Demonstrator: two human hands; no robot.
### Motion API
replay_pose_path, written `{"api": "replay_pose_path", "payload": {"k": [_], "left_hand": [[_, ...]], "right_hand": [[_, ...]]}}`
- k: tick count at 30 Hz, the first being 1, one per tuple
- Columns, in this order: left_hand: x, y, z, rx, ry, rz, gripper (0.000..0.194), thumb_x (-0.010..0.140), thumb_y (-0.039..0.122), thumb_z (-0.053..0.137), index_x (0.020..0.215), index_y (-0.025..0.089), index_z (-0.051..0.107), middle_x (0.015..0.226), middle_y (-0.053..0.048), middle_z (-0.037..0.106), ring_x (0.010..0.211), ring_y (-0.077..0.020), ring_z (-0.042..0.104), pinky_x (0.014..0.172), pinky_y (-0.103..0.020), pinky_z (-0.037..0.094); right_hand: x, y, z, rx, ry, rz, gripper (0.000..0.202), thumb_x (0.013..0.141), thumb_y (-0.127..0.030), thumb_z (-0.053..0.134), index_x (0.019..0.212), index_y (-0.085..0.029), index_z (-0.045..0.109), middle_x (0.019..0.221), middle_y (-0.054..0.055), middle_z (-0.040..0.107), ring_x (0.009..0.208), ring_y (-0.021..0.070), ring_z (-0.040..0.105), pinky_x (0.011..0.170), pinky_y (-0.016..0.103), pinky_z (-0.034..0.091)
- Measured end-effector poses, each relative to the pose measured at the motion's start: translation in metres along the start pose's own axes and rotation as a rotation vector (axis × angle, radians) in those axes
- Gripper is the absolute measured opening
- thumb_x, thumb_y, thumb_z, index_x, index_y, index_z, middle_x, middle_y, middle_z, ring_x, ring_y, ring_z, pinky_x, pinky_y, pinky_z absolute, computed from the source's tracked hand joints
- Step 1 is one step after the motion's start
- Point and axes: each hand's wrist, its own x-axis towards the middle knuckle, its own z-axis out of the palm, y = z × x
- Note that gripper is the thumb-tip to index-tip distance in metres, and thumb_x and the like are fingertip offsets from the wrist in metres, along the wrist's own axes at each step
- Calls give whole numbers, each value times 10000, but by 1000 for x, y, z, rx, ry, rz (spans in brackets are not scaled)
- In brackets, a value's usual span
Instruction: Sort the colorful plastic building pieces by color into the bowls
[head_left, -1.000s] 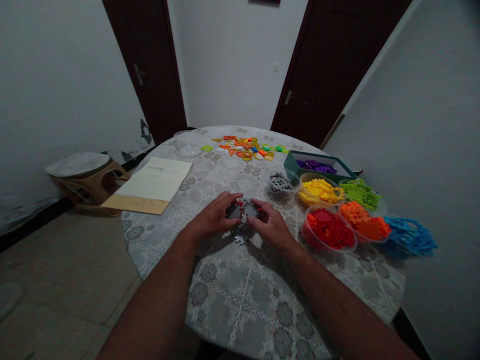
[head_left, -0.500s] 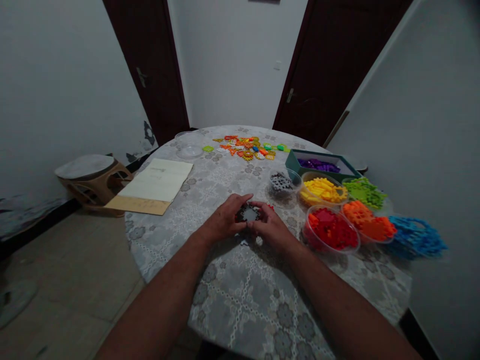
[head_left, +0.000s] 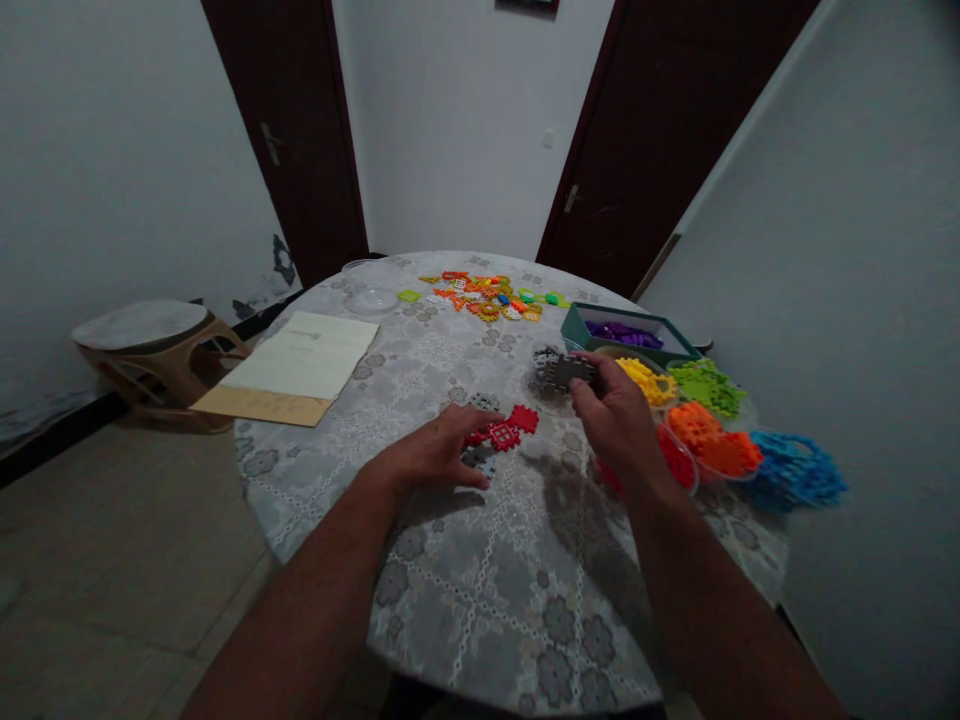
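My right hand (head_left: 619, 412) pinches a dark grey notched plastic tile (head_left: 564, 374) between thumb and fingers. It holds the tile over the clear tub (head_left: 541, 388) of grey pieces, partly covering the tub. My left hand (head_left: 431, 450) hovers low over the table with thumb and fingers apart, holding nothing I can see. Under and beside its fingertips lie several joined-looking red tiles (head_left: 505, 436), one with a window pattern. Grey tiles (head_left: 486, 402) rest just behind them, and more grey ones (head_left: 480, 460) sit between my left thumb and fingers.
Tubs of yellow (head_left: 648, 380), red (head_left: 676, 458), orange (head_left: 705, 430), green (head_left: 709, 388) and blue (head_left: 799, 468) pieces crowd the right side. Behind them stands a green box (head_left: 576, 325) with purple pieces. Mixed loose pieces (head_left: 487, 296) lie at the back; paper (head_left: 304, 352) lies left.
My hands have parted. The right one has carried the grey tile right to the tub of grey pieces; the left has opened, uncovering the red tiles. The view has shifted slightly.
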Motion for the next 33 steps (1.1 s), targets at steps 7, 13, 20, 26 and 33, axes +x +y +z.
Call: {"api": "replay_pose_path", "payload": {"k": [7,13,20,26,33], "left_hand": [[0,-1,11,22,-104,1,591,728,174,841,1265,383,708,1253,-37,662,1182,-280,572,1076,-477,459],[1,-1,11,53,-115,4,642,718,213,860,1315,370,685,1275,-53,646,1215,-289,558,1095,-479,452],[0,4,8,82,-114,-4,567,729,217,850,1262,353,708,1221,-49,675,1164,-286,580,1049,-460,469],[2,6,8,3,-63,-17,592,718,264,875,1273,350,689,1217,-51,689,1176,-292,604,1055,-472,476],[7,9,-2,-444,69,-80,534,782,363,886,1213,252,591,1192,-83,714,1066,-248,679,943,-434,531]], "right_hand": [[69,12,-45,-460,48,3,403,925,-238,546,1279,-168,726,1199,136,781,1039,279,711,936,363,519],[109,31,-30,-748,-81,78,394,966,-202,543,1319,-131,702,1227,181,774,1093,281,724,944,338,507],[114,44,0,-789,-187,106,360,964,-238,620,1273,-80,716,1192,227,779,1105,296,734,930,331,512],[84,24,-1,-673,-248,16,334,997,-207,574,1283,-143,733,1195,167,788,1107,269,734,956,328,516],[-5,-20,19,-8,-533,-333,480,943,-136,620,1394,-287,685,1278,90,744,1108,243,703,995,426,546]]}}
